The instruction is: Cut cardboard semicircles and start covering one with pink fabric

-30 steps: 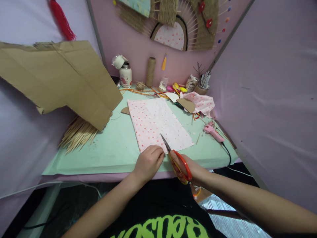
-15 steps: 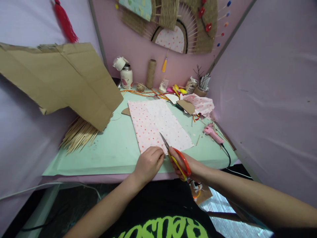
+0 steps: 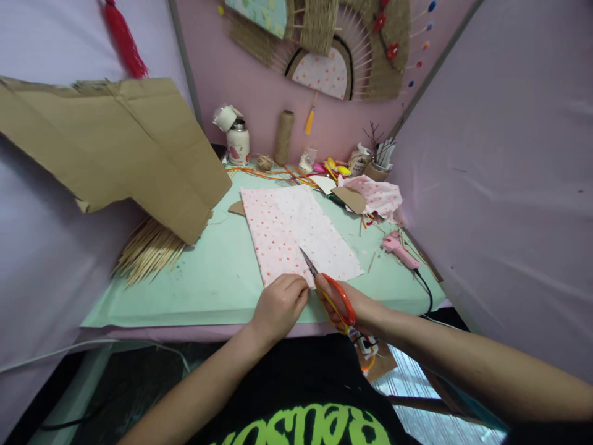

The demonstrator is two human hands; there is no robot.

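Observation:
Spread on the table is a piece of pink fabric with red dots (image 3: 273, 238), its right part paler. My left hand (image 3: 281, 304) pinches the fabric's near edge, fingers curled and thumb pressed in. In my right hand (image 3: 337, 303) are scissors with red and yellow handles (image 3: 343, 296). Their blades point away from me, lie over the near part of the fabric and look nearly closed. My two hands are close together at the front of the table. The fabric covers part of a brown cardboard piece (image 3: 236, 208).
A large cardboard sheet (image 3: 139, 148) leans at left above a bundle of thin sticks (image 3: 151, 250). At right lies a pink glue gun (image 3: 400, 249) with its cord. Crumpled dotted fabric (image 3: 377, 194), a twine roll (image 3: 284, 137) and a white bottle (image 3: 238, 143) stand or lie toward the back.
The view has shifted very slightly. The scissor handles have tilted a little in my right hand; my left hand keeps its place on the fabric.

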